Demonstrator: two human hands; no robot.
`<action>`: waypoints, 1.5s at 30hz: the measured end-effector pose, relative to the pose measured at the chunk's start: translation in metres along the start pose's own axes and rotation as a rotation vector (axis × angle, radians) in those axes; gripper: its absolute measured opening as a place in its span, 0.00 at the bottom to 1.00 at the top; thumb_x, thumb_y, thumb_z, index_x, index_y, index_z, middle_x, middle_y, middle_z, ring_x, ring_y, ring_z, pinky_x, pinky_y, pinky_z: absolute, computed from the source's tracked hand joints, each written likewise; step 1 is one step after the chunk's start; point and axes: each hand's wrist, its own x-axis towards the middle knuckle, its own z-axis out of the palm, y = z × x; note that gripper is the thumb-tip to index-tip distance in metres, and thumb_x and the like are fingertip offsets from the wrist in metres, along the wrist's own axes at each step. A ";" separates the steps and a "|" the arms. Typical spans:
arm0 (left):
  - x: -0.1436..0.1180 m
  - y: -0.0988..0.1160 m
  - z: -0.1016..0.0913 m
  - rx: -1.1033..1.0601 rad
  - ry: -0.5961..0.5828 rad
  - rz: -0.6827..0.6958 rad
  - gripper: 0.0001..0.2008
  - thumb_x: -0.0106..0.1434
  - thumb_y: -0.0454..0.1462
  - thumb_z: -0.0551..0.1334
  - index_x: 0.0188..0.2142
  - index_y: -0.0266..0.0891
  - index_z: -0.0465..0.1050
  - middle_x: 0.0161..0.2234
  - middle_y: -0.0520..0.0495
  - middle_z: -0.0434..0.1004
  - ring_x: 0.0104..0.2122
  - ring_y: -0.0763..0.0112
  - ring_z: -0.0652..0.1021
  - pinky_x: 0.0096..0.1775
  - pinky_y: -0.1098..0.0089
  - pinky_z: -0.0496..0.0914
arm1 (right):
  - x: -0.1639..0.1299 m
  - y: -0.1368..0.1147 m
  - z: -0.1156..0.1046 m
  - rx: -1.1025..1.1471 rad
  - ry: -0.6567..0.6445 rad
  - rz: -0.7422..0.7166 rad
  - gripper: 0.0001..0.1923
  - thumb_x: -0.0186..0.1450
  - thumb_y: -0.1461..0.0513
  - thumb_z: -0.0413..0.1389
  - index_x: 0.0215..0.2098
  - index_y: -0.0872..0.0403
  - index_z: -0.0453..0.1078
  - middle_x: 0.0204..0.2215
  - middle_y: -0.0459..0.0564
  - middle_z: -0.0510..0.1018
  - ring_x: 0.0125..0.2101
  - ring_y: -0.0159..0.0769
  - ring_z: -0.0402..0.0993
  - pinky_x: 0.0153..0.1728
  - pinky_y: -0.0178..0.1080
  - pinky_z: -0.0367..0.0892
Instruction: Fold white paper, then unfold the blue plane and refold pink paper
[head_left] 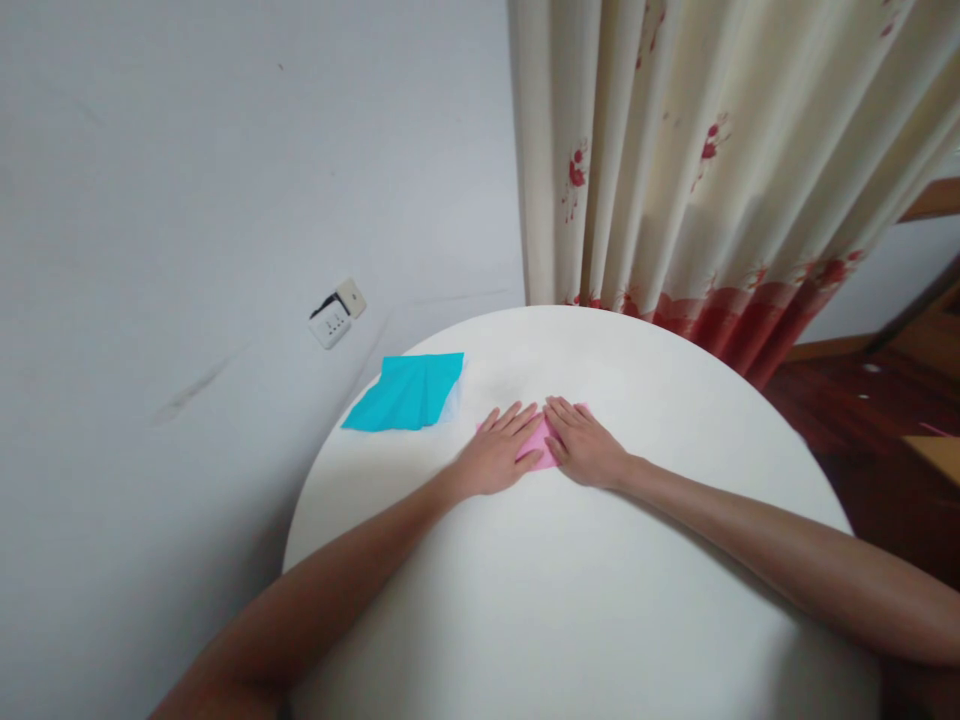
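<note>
A small pink sheet of paper (539, 444) lies flat on the round white table (570, 600), mostly hidden under my hands. My left hand (498, 452) rests palm down on its left part, fingers straight and spread. My right hand (585, 444) lies palm down on its right part, fingertips nearly meeting those of the left. Only a pink wedge between the hands and small corners at the sides show.
A stack of turquoise paper sheets (409, 392) lies at the table's far left edge. Behind it is a grey wall with a white socket (335, 313). A cream curtain with red flowers (712, 170) hangs behind the table. Wooden floor shows at right.
</note>
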 end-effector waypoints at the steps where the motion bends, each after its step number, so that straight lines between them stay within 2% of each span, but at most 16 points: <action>1: 0.000 0.000 0.000 0.001 -0.002 0.001 0.31 0.71 0.51 0.41 0.69 0.44 0.43 0.70 0.51 0.41 0.69 0.63 0.45 0.66 0.55 0.42 | 0.000 0.001 0.000 -0.005 -0.001 0.009 0.32 0.73 0.54 0.35 0.68 0.65 0.49 0.68 0.61 0.49 0.68 0.44 0.43 0.66 0.49 0.44; 8: -0.001 0.003 -0.004 -0.006 -0.013 -0.005 0.30 0.71 0.52 0.41 0.69 0.46 0.43 0.70 0.50 0.41 0.69 0.62 0.45 0.66 0.55 0.42 | 0.002 0.020 -0.001 0.008 -0.104 -0.008 0.33 0.72 0.52 0.34 0.69 0.63 0.45 0.69 0.61 0.45 0.68 0.47 0.41 0.65 0.53 0.45; 12: -0.001 0.003 -0.005 -0.008 -0.010 -0.001 0.30 0.71 0.51 0.42 0.69 0.47 0.43 0.70 0.51 0.41 0.69 0.62 0.45 0.66 0.54 0.42 | 0.002 0.027 -0.005 -0.012 -0.077 0.044 0.32 0.73 0.53 0.33 0.69 0.62 0.46 0.69 0.61 0.46 0.68 0.48 0.41 0.64 0.54 0.46; 17: -0.001 0.001 -0.007 -0.016 -0.027 0.041 0.29 0.71 0.52 0.43 0.69 0.51 0.42 0.70 0.54 0.39 0.69 0.61 0.44 0.66 0.51 0.42 | 0.006 0.042 -0.012 -0.017 -0.081 0.100 0.29 0.73 0.51 0.38 0.68 0.54 0.50 0.69 0.59 0.47 0.68 0.50 0.42 0.63 0.56 0.48; 23: -0.002 0.002 -0.010 -0.031 -0.050 0.072 0.27 0.71 0.51 0.43 0.68 0.58 0.43 0.70 0.57 0.38 0.69 0.60 0.44 0.65 0.49 0.42 | 0.010 0.059 -0.017 -0.068 0.095 0.291 0.28 0.70 0.60 0.42 0.66 0.62 0.52 0.67 0.65 0.52 0.67 0.52 0.46 0.61 0.56 0.50; 25: -0.002 0.002 -0.010 -0.029 -0.055 0.079 0.26 0.72 0.51 0.42 0.68 0.60 0.43 0.70 0.58 0.38 0.69 0.59 0.44 0.65 0.48 0.42 | 0.011 0.052 -0.018 -0.075 0.169 0.255 0.28 0.69 0.63 0.43 0.66 0.64 0.51 0.68 0.65 0.51 0.68 0.50 0.43 0.63 0.54 0.47; 27: -0.001 0.001 -0.008 -0.022 -0.057 0.084 0.26 0.71 0.51 0.42 0.68 0.59 0.44 0.70 0.57 0.39 0.69 0.59 0.44 0.65 0.48 0.41 | 0.011 0.039 -0.017 -0.056 0.210 0.138 0.29 0.68 0.65 0.42 0.67 0.65 0.51 0.68 0.62 0.49 0.68 0.46 0.40 0.65 0.52 0.43; 29: -0.001 0.000 -0.005 -0.012 -0.053 0.082 0.27 0.71 0.52 0.42 0.68 0.56 0.46 0.70 0.55 0.40 0.69 0.59 0.43 0.65 0.49 0.40 | 0.010 0.024 -0.013 -0.011 0.197 0.006 0.28 0.69 0.64 0.41 0.67 0.64 0.51 0.68 0.61 0.49 0.68 0.43 0.39 0.66 0.49 0.42; 31: 0.000 -0.001 -0.002 -0.003 -0.044 0.079 0.28 0.71 0.52 0.41 0.68 0.52 0.48 0.70 0.53 0.42 0.69 0.61 0.43 0.66 0.51 0.39 | 0.009 0.013 -0.009 0.042 0.141 -0.060 0.28 0.71 0.61 0.39 0.67 0.64 0.50 0.68 0.60 0.51 0.68 0.42 0.42 0.65 0.48 0.45; 34: 0.000 -0.003 0.001 -0.005 -0.020 0.074 0.31 0.71 0.53 0.42 0.69 0.45 0.43 0.70 0.49 0.43 0.69 0.62 0.43 0.66 0.54 0.38 | 0.007 0.007 -0.003 0.059 0.055 -0.070 0.31 0.73 0.56 0.37 0.68 0.65 0.48 0.67 0.62 0.52 0.67 0.44 0.45 0.65 0.49 0.46; 37: 0.000 -0.002 0.003 -0.010 0.009 0.053 0.34 0.70 0.53 0.42 0.70 0.41 0.38 0.70 0.45 0.42 0.69 0.63 0.44 0.66 0.56 0.39 | 0.005 0.011 -0.001 0.023 0.007 -0.082 0.33 0.72 0.53 0.36 0.68 0.65 0.47 0.68 0.63 0.50 0.68 0.46 0.43 0.65 0.51 0.44; 45: 0.001 -0.008 0.003 -0.006 -0.003 -0.057 0.33 0.71 0.53 0.39 0.69 0.40 0.42 0.70 0.45 0.39 0.69 0.59 0.45 0.65 0.51 0.42 | 0.003 0.015 -0.002 -0.001 -0.044 -0.102 0.39 0.71 0.45 0.36 0.70 0.62 0.45 0.69 0.61 0.45 0.68 0.47 0.39 0.66 0.52 0.40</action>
